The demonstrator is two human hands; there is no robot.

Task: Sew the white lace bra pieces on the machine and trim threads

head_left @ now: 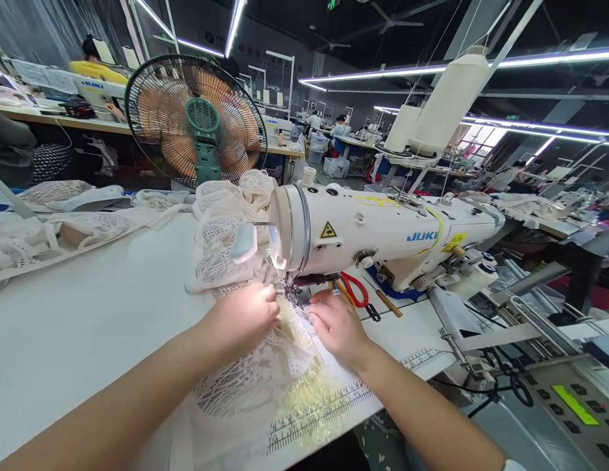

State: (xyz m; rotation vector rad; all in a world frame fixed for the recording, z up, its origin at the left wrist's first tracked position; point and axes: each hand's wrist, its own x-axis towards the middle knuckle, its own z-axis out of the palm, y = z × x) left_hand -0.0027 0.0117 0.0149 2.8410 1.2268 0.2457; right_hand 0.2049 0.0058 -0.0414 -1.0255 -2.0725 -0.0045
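Observation:
A white JUKI sewing machine stands over the worktable, its lamp lighting the needle area. White lace fabric runs under the needle area and hangs toward me, and more is bunched behind the machine head. My left hand is closed, pinching the lace just left of the presser foot. To the right of the foot, my right hand has its fingers curled together, with the fingertips by the fabric's edge. What those fingertips hold is hidden. A sheer yellowish clear strip lies in a heap below the hands.
Red-handled scissors and a wooden-handled tool lie right of the needle. A printed ruler follows the table's front edge. More lace pieces rest at left. Behind stands a large fan. A control panel is at lower right.

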